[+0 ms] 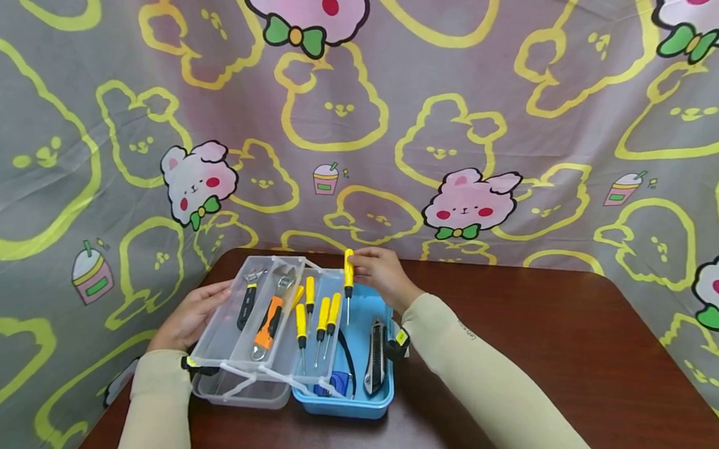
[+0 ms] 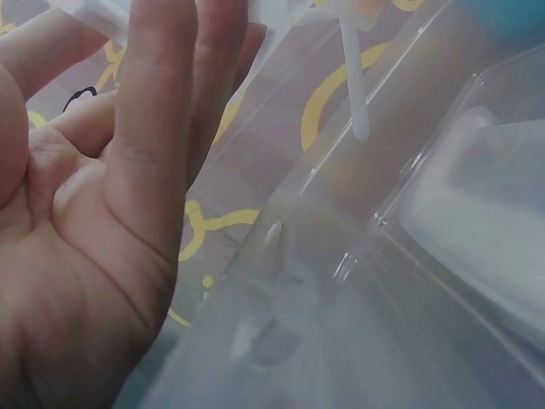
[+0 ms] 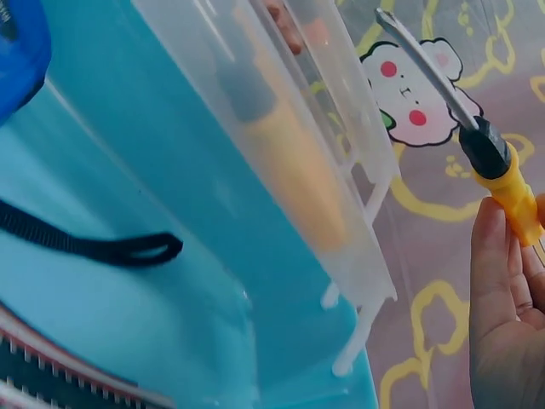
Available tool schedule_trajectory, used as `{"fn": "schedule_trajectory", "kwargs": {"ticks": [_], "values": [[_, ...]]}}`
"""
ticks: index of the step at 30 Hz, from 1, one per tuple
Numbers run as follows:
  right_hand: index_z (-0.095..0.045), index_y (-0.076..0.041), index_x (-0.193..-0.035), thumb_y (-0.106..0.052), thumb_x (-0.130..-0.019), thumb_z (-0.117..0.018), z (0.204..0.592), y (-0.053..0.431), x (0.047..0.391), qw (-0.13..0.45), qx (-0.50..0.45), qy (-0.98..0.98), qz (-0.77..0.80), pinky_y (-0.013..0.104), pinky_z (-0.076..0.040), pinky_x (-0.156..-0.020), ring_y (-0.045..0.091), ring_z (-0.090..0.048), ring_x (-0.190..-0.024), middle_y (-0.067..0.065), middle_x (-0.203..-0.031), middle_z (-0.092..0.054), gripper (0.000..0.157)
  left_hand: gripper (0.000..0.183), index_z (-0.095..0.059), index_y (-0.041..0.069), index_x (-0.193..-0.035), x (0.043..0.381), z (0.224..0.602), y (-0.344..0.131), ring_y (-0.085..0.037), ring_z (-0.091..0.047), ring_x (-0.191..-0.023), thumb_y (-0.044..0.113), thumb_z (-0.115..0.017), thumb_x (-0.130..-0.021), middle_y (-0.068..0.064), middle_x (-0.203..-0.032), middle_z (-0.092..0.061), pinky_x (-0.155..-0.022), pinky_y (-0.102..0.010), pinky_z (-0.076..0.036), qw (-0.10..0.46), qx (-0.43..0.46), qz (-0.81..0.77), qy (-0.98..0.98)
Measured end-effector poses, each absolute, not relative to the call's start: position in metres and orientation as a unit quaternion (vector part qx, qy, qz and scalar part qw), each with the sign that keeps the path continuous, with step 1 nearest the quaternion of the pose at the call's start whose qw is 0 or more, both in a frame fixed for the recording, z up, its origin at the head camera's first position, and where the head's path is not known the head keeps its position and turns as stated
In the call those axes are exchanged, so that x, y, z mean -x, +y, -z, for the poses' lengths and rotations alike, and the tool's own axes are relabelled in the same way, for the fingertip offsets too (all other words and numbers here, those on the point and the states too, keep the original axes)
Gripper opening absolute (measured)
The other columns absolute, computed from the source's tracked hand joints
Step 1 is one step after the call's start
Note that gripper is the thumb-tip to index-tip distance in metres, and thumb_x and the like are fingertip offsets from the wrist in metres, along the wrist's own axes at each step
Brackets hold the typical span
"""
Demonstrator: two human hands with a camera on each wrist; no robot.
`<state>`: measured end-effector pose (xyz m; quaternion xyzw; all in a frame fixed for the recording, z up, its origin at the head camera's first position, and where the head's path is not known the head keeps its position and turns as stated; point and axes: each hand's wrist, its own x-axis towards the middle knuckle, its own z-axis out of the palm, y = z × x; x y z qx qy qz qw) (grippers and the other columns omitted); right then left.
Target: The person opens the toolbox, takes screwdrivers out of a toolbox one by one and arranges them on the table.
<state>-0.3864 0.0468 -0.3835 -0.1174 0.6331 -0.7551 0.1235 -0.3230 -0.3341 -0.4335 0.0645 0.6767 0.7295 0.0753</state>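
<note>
A yellow-handled screwdriver [image 1: 348, 270] hangs tip down from my right hand [image 1: 386, 275], which pinches its handle above the blue toolbox [image 1: 348, 408]. The right wrist view shows the screwdriver's black collar [image 3: 485, 148] and steel shaft up close. My left hand [image 1: 192, 312] rests against the left edge of the clear fold-out tray [image 1: 219, 343]; its fingers look mostly straight in the left wrist view. Several yellow screwdrivers [image 1: 301, 325] lie in the tray's right compartment. Left of them are an orange-handled adjustable wrench [image 1: 270, 322] and a smaller black-handled one [image 1: 247, 305].
In the blue base lie a grey-and-black utility knife [image 1: 376, 357], a blue tape measure [image 1: 332, 385] and a black strap [image 3: 111, 249]. White hinge arms [image 1: 240, 386] link the trays. A patterned cloth [image 1: 365, 129] hangs behind the brown table [image 1: 512, 357].
</note>
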Motion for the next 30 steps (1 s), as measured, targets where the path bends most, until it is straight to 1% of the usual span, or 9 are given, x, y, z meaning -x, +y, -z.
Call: {"fn": "schedule_trajectory", "kwargs": {"ticks": [4, 10, 15, 21, 27, 30], "values": [[-0.064, 0.003, -0.111, -0.014, -0.096, -0.064, 0.385, 0.055, 0.388, 0.117, 0.123, 0.643, 0.747, 0.038, -0.054, -0.083, 0.028, -0.063, -0.087, 0.018, -0.108, -0.062, 0.023, 0.044, -0.049, 0.000, -0.141, 0.323, 0.432, -0.332, -0.014, -0.066, -0.091, 0.021, -0.053, -0.102, 0.002, -0.108, -0.069, -0.074, -0.031, -0.056, 0.075, -0.061, -0.728, 0.679], [-0.064, 0.002, -0.113, -0.017, -0.095, -0.066, 0.390, 0.066, 0.389, 0.109, 0.116, 0.660, 0.734, 0.038, -0.054, -0.084, 0.029, -0.063, -0.089, 0.018, -0.109, -0.062, 0.027, 0.039, -0.055, 0.007, -0.137, 0.323, 0.435, -0.334, -0.014, -0.066, -0.092, 0.022, -0.054, -0.102, 0.002, -0.108, -0.069, -0.075, -0.032, -0.056, 0.072, -0.049, -0.724, 0.684], [-0.064, 0.001, -0.113, -0.019, -0.093, -0.069, 0.392, 0.074, 0.390, 0.109, 0.106, 0.667, 0.730, 0.038, -0.054, -0.085, 0.028, -0.063, -0.089, 0.017, -0.109, -0.063, 0.029, 0.043, -0.051, 0.003, -0.140, 0.323, 0.436, -0.335, -0.014, -0.066, -0.093, 0.023, -0.054, -0.102, 0.002, -0.108, -0.069, -0.075, -0.032, -0.056, 0.070, -0.048, -0.721, 0.688], [-0.063, 0.003, -0.114, -0.016, -0.094, -0.067, 0.392, 0.084, 0.388, 0.113, 0.103, 0.668, 0.728, 0.038, -0.053, -0.086, 0.029, -0.062, -0.090, 0.018, -0.110, -0.062, 0.028, 0.044, -0.051, 0.003, -0.140, 0.322, 0.436, -0.334, -0.014, -0.066, -0.093, 0.023, -0.055, -0.101, 0.002, -0.109, -0.069, -0.075, -0.032, -0.056, 0.075, -0.044, -0.724, 0.684], [-0.062, 0.004, -0.116, -0.016, -0.094, -0.067, 0.394, 0.095, 0.386, 0.111, 0.102, 0.674, 0.723, 0.039, -0.053, -0.087, 0.029, -0.062, -0.091, 0.018, -0.110, -0.062, 0.030, 0.046, -0.048, 0.000, -0.142, 0.322, 0.435, -0.335, -0.014, -0.066, -0.092, 0.022, -0.053, -0.102, 0.002, -0.108, -0.069, -0.074, -0.032, -0.056, 0.073, -0.055, -0.722, 0.686], [-0.061, 0.005, -0.116, -0.016, -0.095, -0.065, 0.395, 0.101, 0.386, 0.108, 0.108, 0.677, 0.720, 0.040, -0.053, -0.087, 0.030, -0.061, -0.091, 0.019, -0.111, -0.061, 0.030, 0.044, -0.050, 0.001, -0.141, 0.323, 0.434, -0.335, -0.014, -0.066, -0.091, 0.022, -0.053, -0.102, 0.002, -0.108, -0.069, -0.073, -0.032, -0.056, 0.069, -0.060, -0.720, 0.688]]}}
